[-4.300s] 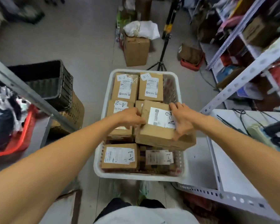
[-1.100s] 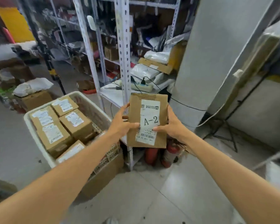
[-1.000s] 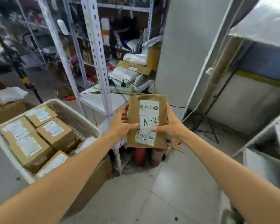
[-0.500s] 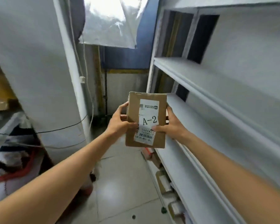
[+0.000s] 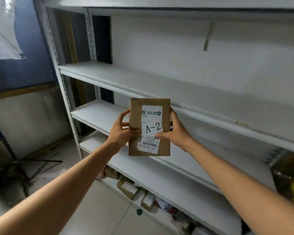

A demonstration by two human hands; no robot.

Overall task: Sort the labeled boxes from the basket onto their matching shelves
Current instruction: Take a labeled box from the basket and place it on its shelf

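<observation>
Left hand (image 5: 120, 131) and right hand (image 5: 175, 133) grip the A-2 box (image 5: 149, 128) between them by its side edges, long axis upright. The white shelf (image 5: 98, 112) lies just beyond both hands.

Soft, diffuse light fills the scene, brightest on the pale sheet (image 5: 5, 31) at the upper left and on the white shelf boards (image 5: 109, 73), with faint shadows under each board and gloom in the lower right corner. The cardboard box (image 5: 149, 127) at centre is sharp enough to read A-2, though its small print smears. Wide-angle distortion bows the shelf edges, and the borders go soft.
</observation>
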